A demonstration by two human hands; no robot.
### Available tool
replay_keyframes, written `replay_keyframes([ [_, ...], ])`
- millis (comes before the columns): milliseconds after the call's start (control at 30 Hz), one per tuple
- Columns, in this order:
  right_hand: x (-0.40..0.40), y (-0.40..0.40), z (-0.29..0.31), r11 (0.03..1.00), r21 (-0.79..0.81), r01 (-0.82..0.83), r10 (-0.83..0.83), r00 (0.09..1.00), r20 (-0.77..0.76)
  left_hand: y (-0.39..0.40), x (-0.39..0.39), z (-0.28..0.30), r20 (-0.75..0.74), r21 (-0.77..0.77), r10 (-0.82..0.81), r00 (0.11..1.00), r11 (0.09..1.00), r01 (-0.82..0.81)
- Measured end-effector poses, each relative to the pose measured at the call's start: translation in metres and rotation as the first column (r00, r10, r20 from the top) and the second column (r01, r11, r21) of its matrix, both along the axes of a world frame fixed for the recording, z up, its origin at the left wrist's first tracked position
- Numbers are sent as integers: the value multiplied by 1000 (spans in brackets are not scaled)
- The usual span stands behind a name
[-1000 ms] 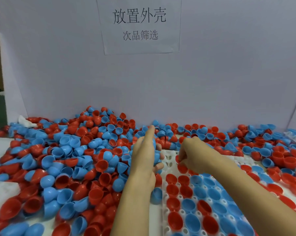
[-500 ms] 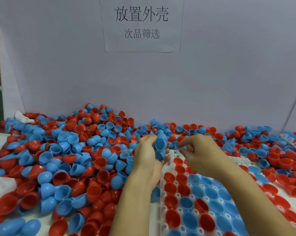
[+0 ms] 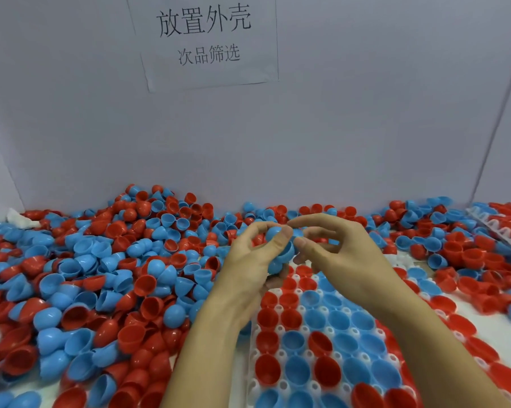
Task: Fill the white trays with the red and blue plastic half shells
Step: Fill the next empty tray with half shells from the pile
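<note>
A factory sorting bench: heaped plastic half shells (image 3: 107, 278), white partition boards (image 3: 366, 128) (printed Chinese workstation sign (image 3: 204, 36))

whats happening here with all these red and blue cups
A person is sorting plastic half shells into a white tray. The left hand grips a nested stack of blue shells, and the right hand pinches at the top of that stack with thumb and forefinger, seemingly peeling one off. The tray below the hands already holds many red and blue shells, open side up. A large loose pile of shells covers the table to the left and behind. A paper sign hangs on the back wall.
</note>
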State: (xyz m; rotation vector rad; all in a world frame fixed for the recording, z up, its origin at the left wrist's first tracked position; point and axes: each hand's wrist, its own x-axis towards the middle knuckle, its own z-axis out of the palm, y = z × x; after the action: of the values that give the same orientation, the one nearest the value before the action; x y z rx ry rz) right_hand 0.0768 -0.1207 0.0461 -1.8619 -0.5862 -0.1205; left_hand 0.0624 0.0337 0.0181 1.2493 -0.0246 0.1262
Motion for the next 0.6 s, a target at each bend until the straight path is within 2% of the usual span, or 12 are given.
replay_keyframes([
  [100, 2, -4, -1, 995, 28, 97, -98, 994, 39, -3, 0, 0, 19, -26, -32, 999, 999, 33],
  [200, 7, -4, -5, 969, 81, 234, -236, 972, 21, -4, 1, 1, -1, -62, 17, 1000, 998, -17],
  [300, 5, 2, -5, 970, 89, 228, -224, 973, -60, -4, 2, -1, -3, -5, 61, 998, 998, -61],
  [367, 4, 6, -8, 972, 26, 235, -235, 972, -15, -5, 3, -2, 3, 51, 94, 996, 994, -95],
  [467, 4, 10, -12, 953, -85, 291, -282, 954, 104, -3, 3, -2, 35, 49, 74, 997, 996, -75],
  [600, 1, 9, -11, 952, -96, 290, -268, 943, 196, 2, 2, -2, 39, 101, 57, 998, 993, -61],
])
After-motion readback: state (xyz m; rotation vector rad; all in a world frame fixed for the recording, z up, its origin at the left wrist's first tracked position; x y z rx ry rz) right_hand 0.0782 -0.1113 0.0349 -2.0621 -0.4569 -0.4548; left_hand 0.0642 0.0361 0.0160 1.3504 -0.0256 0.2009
